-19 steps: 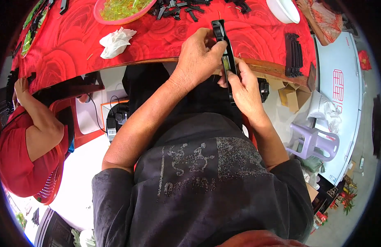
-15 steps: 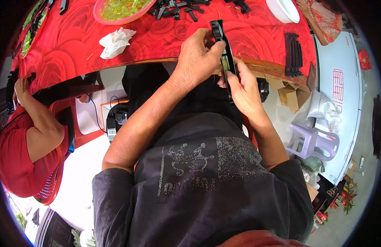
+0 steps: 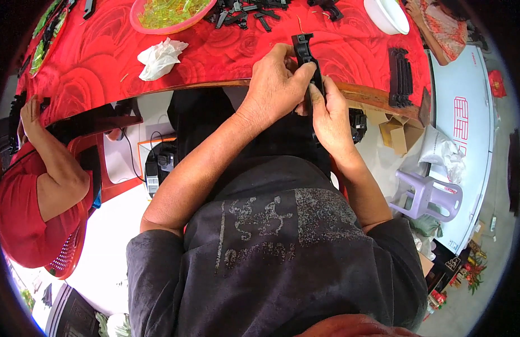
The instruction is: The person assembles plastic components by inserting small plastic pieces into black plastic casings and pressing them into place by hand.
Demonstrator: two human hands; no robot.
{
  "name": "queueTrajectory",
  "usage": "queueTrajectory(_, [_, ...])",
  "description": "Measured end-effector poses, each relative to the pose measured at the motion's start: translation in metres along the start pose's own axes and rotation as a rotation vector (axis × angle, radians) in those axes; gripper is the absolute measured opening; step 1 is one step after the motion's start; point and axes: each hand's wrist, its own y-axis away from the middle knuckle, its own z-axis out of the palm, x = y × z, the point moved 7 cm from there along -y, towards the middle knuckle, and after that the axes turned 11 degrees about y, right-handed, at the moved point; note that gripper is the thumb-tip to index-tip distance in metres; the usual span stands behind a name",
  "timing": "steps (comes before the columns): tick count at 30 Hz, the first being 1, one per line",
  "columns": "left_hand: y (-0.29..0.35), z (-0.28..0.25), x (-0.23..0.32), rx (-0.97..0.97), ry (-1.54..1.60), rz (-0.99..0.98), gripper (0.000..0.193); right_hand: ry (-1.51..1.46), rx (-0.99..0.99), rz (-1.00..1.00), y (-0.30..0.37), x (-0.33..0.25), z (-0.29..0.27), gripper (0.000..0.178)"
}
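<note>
A long, narrow black plastic piece [image 3: 303, 49], which looks like a spirit level frame, is held above the table's front edge, its far end pointing away from me. My left hand [image 3: 277, 84] is closed around its upper part, thumb pressed on top. Lower down, my right hand [image 3: 332, 119] grips the same piece, with its thumb lying along it. The fingers hide much of its middle. Beyond my hands on the table lie several small black plastic parts [image 3: 251, 10] and a pink-rimmed bowl [image 3: 137, 25] of clear yellow-green pieces.
A crumpled white tissue [image 3: 160, 59] lies on the red rose-patterned cloth [image 3: 97, 73]. Long black pieces [image 3: 400, 77] are stacked at the right edge, below a white bowl [image 3: 388, 16]. A person in red [image 3: 38, 202] sits at the left. A lilac stool [image 3: 428, 196] stands right.
Both hands and the black piece have shifted slightly right and nearer to me. The piece has turned, and the yellow-green strip seen in it before no longer shows.
</note>
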Motion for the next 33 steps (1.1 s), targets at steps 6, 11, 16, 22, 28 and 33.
queueTrajectory(6, [0.002,-0.001,0.0,0.016,-0.006,-0.03,0.03,0.055,-0.043,0.025,0.003,0.003,0.005,0.015])
queueTrajectory(11, [0.0,-0.003,-0.012,0.051,-0.053,0.026,0.027,-0.011,-0.041,-0.002,0.002,0.0,0.006,0.018])
queueTrajectory(16, [0.003,-0.005,-0.01,0.044,-0.036,0.034,0.024,-0.041,-0.064,0.036,0.0,-0.002,0.007,0.018])
queueTrajectory(22, [0.002,-0.004,-0.007,0.046,0.004,0.016,0.027,-0.071,-0.123,0.085,-0.003,0.002,0.008,0.016])
queueTrajectory(28, [-0.008,-0.008,-0.016,0.103,0.068,0.037,0.041,-0.097,-0.176,0.052,-0.003,-0.004,0.001,0.022])
queueTrajectory(33, [-0.015,-0.013,-0.012,0.104,0.063,0.037,0.041,-0.14,-0.175,0.027,0.006,-0.006,-0.004,0.031])
